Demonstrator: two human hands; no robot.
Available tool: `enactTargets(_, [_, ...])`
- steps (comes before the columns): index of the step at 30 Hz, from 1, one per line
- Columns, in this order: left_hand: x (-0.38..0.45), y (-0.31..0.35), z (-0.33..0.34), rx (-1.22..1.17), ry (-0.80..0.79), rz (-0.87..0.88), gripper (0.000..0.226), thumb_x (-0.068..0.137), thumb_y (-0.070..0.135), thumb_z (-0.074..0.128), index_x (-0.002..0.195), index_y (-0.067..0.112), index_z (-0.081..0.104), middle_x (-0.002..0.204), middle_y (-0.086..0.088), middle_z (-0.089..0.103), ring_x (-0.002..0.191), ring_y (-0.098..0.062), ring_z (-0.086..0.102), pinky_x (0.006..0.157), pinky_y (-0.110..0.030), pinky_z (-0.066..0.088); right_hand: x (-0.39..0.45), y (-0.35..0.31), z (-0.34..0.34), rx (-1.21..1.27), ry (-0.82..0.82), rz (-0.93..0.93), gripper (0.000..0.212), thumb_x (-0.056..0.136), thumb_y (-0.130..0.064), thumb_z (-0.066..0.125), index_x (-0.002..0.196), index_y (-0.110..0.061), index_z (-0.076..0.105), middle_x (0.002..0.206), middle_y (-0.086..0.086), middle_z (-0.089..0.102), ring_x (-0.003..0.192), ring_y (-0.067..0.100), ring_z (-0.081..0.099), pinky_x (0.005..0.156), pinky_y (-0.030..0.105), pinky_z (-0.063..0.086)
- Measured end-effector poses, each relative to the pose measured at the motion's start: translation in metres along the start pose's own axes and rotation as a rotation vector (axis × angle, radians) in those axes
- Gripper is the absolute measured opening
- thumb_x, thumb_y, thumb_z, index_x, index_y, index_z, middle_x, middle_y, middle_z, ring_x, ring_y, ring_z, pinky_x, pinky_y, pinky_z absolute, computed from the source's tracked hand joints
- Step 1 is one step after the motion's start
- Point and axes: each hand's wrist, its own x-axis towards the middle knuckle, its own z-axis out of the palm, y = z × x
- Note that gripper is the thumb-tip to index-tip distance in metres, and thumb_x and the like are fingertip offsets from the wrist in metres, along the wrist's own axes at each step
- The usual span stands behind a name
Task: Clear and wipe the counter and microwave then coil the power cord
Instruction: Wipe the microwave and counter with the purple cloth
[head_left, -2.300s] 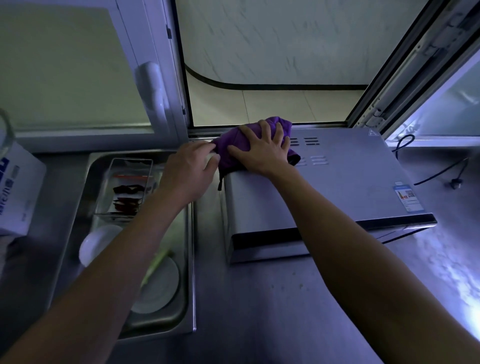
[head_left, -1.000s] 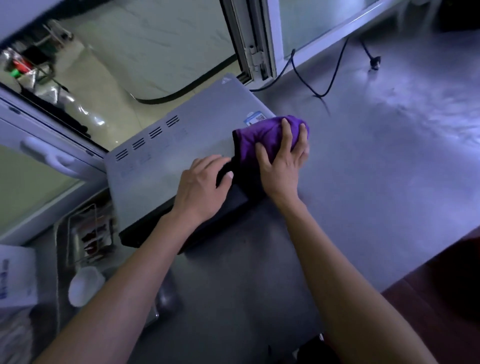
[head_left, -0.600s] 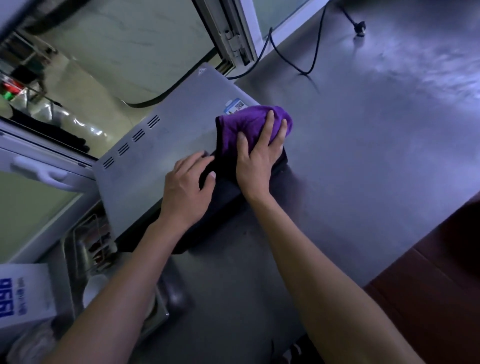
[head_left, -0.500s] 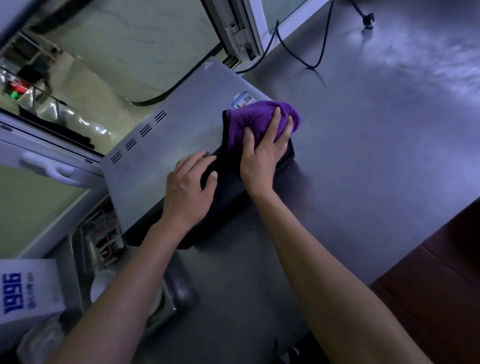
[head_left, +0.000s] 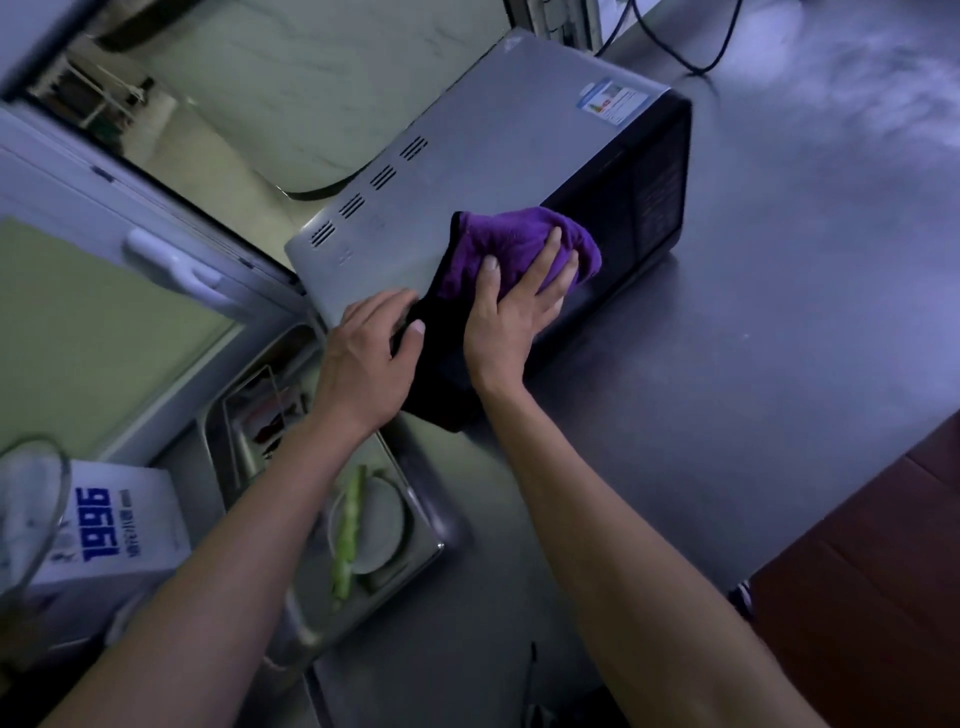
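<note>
My view is dim and blue-tinted, with pale glare smeared across the grey steel counter (head_left: 857, 93) at the upper right. The black glass microwave front (head_left: 639, 208) sinks into shadow. Edges bow with wide-angle distortion, and the lower-left corner blurs.

The steel counter (head_left: 779, 364) carries the microwave (head_left: 493, 156), a metal tray (head_left: 415, 519) and a power cord (head_left: 691, 62).
</note>
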Motion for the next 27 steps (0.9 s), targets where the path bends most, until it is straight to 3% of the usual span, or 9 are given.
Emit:
enactTargets(5, [-0.019, -0.026, -0.012, -0.047, 0.02, 0.025, 0.041, 0.102, 0.029, 0.049, 0.139, 0.011, 0.054, 0.138, -0.007, 0.058, 0.127, -0.021, 0.051, 0.107, -0.034, 0.039, -0.053, 0.021, 0.025, 0.054, 0.011, 0.041, 0.071, 0.097, -0.053, 0.047, 0.156, -0.043, 0.008, 0.164, -0.015, -0.004, 0.148, 0.029, 0.009, 0.111, 0.037, 0.01])
enactTargets(8, [-0.031, -0.039, -0.016, -0.05, 0.013, 0.052, 0.041, 0.103, 0.03, 0.048, 0.139, 0.011, 0.054, 0.137, -0.009, 0.058, 0.125, -0.023, 0.052, 0.106, -0.038, 0.043, -0.089, 0.033, 0.039, 0.063, -0.006, 0.063, 0.071, 0.095, -0.059, 0.045, 0.154, -0.047, 0.008, 0.162, -0.018, -0.004, 0.147, 0.031, 0.012, 0.109, 0.035, 0.01])
enactTargets(12, [-0.042, -0.049, -0.017, -0.008, -0.022, 0.087, 0.04, 0.103, 0.029, 0.048, 0.137, 0.009, 0.055, 0.135, -0.009, 0.058, 0.125, -0.026, 0.051, 0.106, -0.04, 0.042, -0.135, 0.051, 0.055, 0.075, -0.045, 0.132, 0.072, 0.091, -0.065, 0.039, 0.153, -0.05, 0.005, 0.162, -0.021, -0.007, 0.148, 0.028, 0.01, 0.11, 0.038, 0.013])
enactTargets(17, [-0.042, -0.051, -0.016, 0.124, -0.088, 0.216, 0.045, 0.103, 0.032, 0.044, 0.142, 0.011, 0.05, 0.144, -0.008, 0.051, 0.134, -0.024, 0.044, 0.112, -0.046, 0.036, -0.165, 0.07, 0.063, 0.065, -0.103, 0.166, 0.072, 0.096, -0.057, 0.041, 0.155, -0.047, 0.001, 0.163, -0.018, -0.014, 0.15, 0.021, 0.0, 0.119, 0.043, 0.009])
enactTargets(21, [-0.029, -0.037, -0.005, 0.196, -0.116, 0.276, 0.053, 0.102, 0.041, 0.038, 0.147, 0.013, 0.045, 0.151, -0.009, 0.044, 0.14, -0.024, 0.037, 0.115, -0.048, 0.033, -0.155, 0.069, 0.055, 0.061, -0.153, 0.18, 0.074, 0.098, -0.055, 0.044, 0.154, -0.047, -0.004, 0.161, -0.02, -0.019, 0.15, 0.017, -0.005, 0.11, 0.036, 0.008])
enactTargets(24, [-0.019, -0.021, 0.006, 0.202, -0.098, 0.258, 0.055, 0.101, 0.042, 0.039, 0.148, 0.014, 0.043, 0.153, -0.008, 0.041, 0.142, -0.024, 0.034, 0.115, -0.049, 0.032, -0.127, 0.067, 0.044, 0.062, -0.158, 0.228, 0.073, 0.099, -0.057, 0.043, 0.153, -0.049, -0.006, 0.161, -0.02, -0.019, 0.151, 0.023, -0.006, 0.118, 0.047, 0.012])
enactTargets(27, [-0.011, -0.009, 0.013, 0.203, -0.081, 0.249, 0.054, 0.102, 0.04, 0.043, 0.149, 0.014, 0.041, 0.155, -0.008, 0.039, 0.143, -0.024, 0.033, 0.114, -0.05, 0.033, -0.09, 0.059, 0.029, 0.047, -0.113, 0.238, 0.072, 0.098, -0.059, 0.041, 0.153, -0.049, -0.004, 0.162, -0.02, -0.017, 0.151, 0.025, -0.001, 0.115, 0.054, 0.02])
